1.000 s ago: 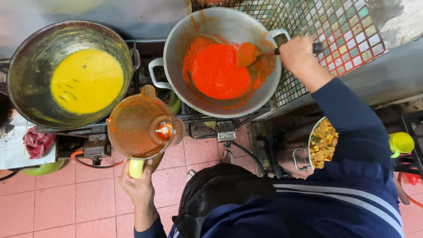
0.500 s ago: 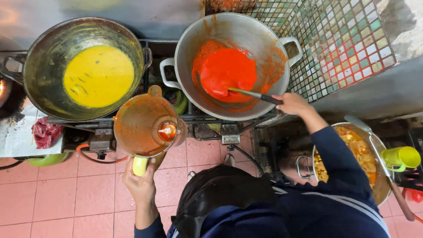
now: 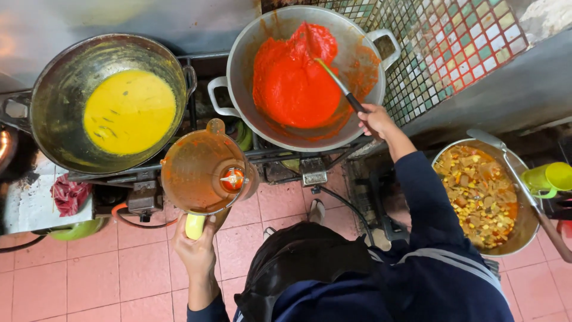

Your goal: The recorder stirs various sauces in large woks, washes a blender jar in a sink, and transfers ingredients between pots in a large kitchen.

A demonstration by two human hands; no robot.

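My left hand (image 3: 193, 250) grips the pale yellow handle of a blender jug (image 3: 199, 173), smeared orange inside, with its blade showing at the bottom; the jug hangs upright in front of the stove. My right hand (image 3: 376, 121) holds the black handle of a ladle (image 3: 333, 80) whose end is buried in bright red paste (image 3: 292, 74). The paste fills a big metal wok (image 3: 250, 42) with two white handles on the right burner.
A second wok (image 3: 59, 77) on the left burner holds yellow sauce (image 3: 128, 110). A metal pot of mixed curry (image 3: 479, 194) with a long ladle stands at the right, beside a green cup (image 3: 548, 177). A red cloth (image 3: 68, 194) lies at left. Pink tiled floor below.
My right hand has swung the ladle from the wok's right side down and round to its near rim, spreading the red paste wider. The jug in my left hand has stayed put.
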